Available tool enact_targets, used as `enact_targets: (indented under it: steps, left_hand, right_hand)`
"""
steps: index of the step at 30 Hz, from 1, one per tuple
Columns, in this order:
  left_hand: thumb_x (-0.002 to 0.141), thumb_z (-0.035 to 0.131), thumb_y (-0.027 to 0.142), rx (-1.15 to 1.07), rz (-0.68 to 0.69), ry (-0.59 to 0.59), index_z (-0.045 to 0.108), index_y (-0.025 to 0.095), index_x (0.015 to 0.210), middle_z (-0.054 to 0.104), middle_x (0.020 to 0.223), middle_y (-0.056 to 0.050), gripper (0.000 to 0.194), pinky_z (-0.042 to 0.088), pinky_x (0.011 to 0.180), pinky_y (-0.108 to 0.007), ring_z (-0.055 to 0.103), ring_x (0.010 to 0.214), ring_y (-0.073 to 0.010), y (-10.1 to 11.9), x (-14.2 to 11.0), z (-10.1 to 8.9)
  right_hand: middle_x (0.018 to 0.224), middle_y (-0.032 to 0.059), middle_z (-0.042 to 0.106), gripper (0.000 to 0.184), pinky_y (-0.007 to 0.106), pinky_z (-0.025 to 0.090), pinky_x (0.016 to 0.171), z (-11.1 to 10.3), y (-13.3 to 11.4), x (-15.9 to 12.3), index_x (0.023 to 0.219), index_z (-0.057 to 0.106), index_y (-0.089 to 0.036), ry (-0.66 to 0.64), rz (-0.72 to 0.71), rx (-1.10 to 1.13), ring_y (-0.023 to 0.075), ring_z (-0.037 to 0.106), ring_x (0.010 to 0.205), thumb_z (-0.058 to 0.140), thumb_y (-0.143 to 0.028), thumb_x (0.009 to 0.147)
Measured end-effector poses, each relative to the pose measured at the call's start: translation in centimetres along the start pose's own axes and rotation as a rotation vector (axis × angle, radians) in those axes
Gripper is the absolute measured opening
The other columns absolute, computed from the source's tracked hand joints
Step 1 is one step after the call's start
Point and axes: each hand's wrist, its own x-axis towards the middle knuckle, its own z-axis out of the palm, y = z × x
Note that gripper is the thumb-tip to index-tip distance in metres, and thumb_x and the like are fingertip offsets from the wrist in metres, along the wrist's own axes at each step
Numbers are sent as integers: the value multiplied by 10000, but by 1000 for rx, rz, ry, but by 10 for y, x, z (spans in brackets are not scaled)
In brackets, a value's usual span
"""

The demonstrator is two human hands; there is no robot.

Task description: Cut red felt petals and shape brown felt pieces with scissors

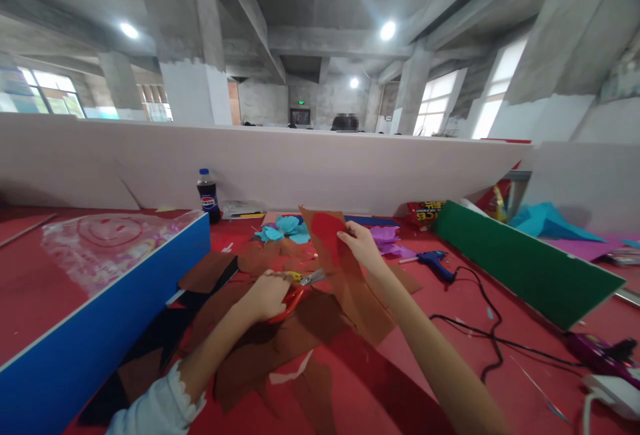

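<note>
My left hand point(267, 296) is closed around scissors point(312, 279) with red and yellow handles. Their metal blades point right, close to the brown sheet. A pinch of my right hand point(357, 243) holds up a red piece with a rounded top point(327, 233) and the brown sheet point(309, 221) behind it. The sheet stands tilted, its lower part hanging toward the table. Cut brown sheets and scraps point(280, 348) lie beneath both hands. Behind them are a blue paper flower point(287, 228) and a purple one point(389, 240).
A blue board point(120, 315) stands on the left and a green board point(525, 261) on the right. A glue gun point(436, 264) trails a black cord across the red table. Near the white partition point(310, 161) stands a cola bottle point(207, 196). A power strip point(613, 391) sits lower right.
</note>
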Motion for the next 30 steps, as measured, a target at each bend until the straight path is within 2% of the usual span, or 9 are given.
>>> enact_targets:
  steps: [3,9,15,19,23,28,30]
  left_hand:
    - [662,466,198,50,-2,49,453,158,1148,559,1134,-108,488,348,875,-349,526,1011,-235,4,3,2]
    - [636,471,185,94,-30,56,468,151,1111,587,1075,-106,476,377,836,-344,550,959,-229,7,3,2]
    - [667,443,200,165,-13,46,531,147,967,631,923,-107,317,429,721,-370,593,826,-257,5,-1,-2]
    - [695,442,220,175,-27,27,539,157,951,638,881,-99,281,441,693,-356,599,799,-254,1,-2,-4]
    - [699,454,223,168,-62,22,525,163,1014,627,917,-108,328,434,745,-354,589,851,-250,1,-2,-3]
    - [672,449,196,83,-64,44,434,156,1163,516,1186,-114,493,404,853,-341,480,1079,-237,3,-1,1]
    - [644,444,173,72,-81,33,412,156,1188,489,1223,-105,545,402,862,-346,453,1109,-235,4,-1,2]
  right_hand:
    - [688,-7,570,92,259,383,618,5,0,1,693,513,-178,-12,15,33,143,507,643,502,-269,685]
    - [715,-2,580,85,261,397,634,5,3,2,712,524,-179,-20,8,49,145,519,669,504,-259,693]
    - [745,7,603,100,268,405,656,1,6,3,740,536,-181,-14,0,47,158,538,707,496,-264,702]
    - [730,4,598,94,264,401,645,1,7,3,723,531,-180,-5,-1,23,153,532,689,499,-267,703]
    - [741,5,603,107,264,400,640,1,8,4,744,540,-178,-9,1,21,152,532,688,495,-266,704]
    - [726,-2,592,103,264,397,641,2,9,4,741,536,-177,-13,0,16,150,528,683,497,-265,704]
    - [724,-3,586,101,263,397,640,3,8,3,739,534,-177,-14,-5,22,148,525,682,495,-264,705]
